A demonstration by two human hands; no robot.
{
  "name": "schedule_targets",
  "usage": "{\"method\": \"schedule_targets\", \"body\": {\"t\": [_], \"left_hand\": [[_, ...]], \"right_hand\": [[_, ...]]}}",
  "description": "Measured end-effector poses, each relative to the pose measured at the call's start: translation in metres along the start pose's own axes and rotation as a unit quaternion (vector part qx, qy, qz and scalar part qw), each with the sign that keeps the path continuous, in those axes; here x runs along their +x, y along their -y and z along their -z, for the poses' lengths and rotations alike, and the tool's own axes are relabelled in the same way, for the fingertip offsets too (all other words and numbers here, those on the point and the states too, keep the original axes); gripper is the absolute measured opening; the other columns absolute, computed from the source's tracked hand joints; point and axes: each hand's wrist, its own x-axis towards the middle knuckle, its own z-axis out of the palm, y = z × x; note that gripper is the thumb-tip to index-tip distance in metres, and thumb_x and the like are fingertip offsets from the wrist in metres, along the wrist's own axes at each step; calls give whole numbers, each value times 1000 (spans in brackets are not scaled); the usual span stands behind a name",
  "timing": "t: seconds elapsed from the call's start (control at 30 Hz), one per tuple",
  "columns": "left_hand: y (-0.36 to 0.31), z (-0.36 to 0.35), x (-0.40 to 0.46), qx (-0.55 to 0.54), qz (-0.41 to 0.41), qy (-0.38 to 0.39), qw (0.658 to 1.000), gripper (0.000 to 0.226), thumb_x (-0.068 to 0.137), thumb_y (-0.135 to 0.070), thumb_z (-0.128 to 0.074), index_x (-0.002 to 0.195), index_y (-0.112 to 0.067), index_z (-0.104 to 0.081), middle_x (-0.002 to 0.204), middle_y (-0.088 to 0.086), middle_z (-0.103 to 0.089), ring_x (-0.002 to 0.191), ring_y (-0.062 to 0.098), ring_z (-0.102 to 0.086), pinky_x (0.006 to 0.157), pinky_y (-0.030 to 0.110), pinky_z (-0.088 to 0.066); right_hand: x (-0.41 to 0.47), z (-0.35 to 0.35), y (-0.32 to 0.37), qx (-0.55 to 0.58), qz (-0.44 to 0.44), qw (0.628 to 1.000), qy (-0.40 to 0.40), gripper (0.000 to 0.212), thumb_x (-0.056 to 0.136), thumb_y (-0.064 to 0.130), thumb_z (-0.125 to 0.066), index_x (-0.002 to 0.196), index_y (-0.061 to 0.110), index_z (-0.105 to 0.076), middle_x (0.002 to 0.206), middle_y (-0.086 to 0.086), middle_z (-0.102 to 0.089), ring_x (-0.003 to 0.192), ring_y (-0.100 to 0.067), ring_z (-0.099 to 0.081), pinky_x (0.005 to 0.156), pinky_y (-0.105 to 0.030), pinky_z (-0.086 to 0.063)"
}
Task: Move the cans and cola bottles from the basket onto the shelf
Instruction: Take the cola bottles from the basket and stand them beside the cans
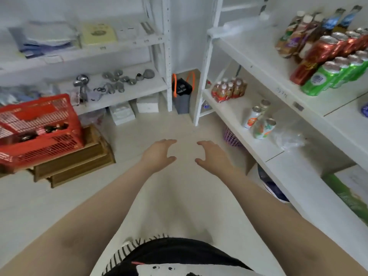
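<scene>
Red plastic basket (39, 128) sits on wooden boxes (75, 164) at your left, with dark bottle tops still showing inside it, so you have more to move. On the white shelf (264, 150) to your right, cans (258, 122) and bottles already stand. Your left hand (159, 154) and right hand (211, 156) hover between them, both released and empty, fingers loosely spread.

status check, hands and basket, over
Left hand and right hand open, empty. Red basket at left, dark bottles inside. Shelf at right, nothing in the way.
</scene>
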Motion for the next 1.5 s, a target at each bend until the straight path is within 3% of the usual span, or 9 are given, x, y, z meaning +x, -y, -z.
{"method": "schedule_targets", "body": {"t": [0.4,0.67,0.87,1.07,1.17,1.3,1.5], "left_hand": [[272,113,-101,29,125,-35,991,65,84,-33,-64,143,-25,-39,141,0,-51,130,23,-46,94,38,-48],[379,159,-104,4,210,-51,976,65,85,-31,-64,144,-26,-37,140,1,-50,130,23,-45,95,42,-49],[450,197,-77,-2,254,-57,966,63,81,-32,-66,139,-26,-43,137,1,-54,122,23,-52,92,41,-52],[505,240,-44,9,281,-53,958,63,82,-30,-65,141,-24,-42,138,2,-53,125,24,-51,95,42,-50],[537,256,-27,1,284,-42,958,63,82,-32,-64,141,-23,-42,135,2,-54,122,25,-52,94,43,-50],[589,279,-6,-25,290,-27,956,58,80,-34,-64,135,-24,-48,128,3,-57,117,26,-55,91,43,-51],[692,312,22,-45,290,29,955,62,81,-35,-65,138,-23,-47,138,2,-54,123,24,-53,98,38,-47]], "right_hand": [[95,-131,272,-58,112,988,95,62,87,34,-62,142,20,-38,142,-3,-44,131,-23,-43,99,-39,-44],[167,-177,384,-104,182,967,145,61,87,34,-60,142,20,-38,140,-5,-46,128,-25,-45,95,-43,-47],[245,-203,456,-105,242,951,160,56,85,32,-62,137,20,-45,130,-6,-54,119,-27,-52,90,-37,-47],[314,-215,522,-83,272,940,189,55,80,31,-68,131,20,-50,127,-4,-55,115,-25,-56,94,-42,-50],[344,-223,548,-77,272,941,185,54,79,35,-67,128,22,-51,125,-3,-56,112,-24,-57,88,-42,-53],[384,-239,575,-60,241,949,193,61,79,38,-66,134,21,-48,127,-4,-55,117,-24,-54,92,-42,-51],[440,-275,617,18,121,973,195,62,81,36,-67,137,18,-47,135,-4,-53,124,-23,-51,101,-37,-43]]}}
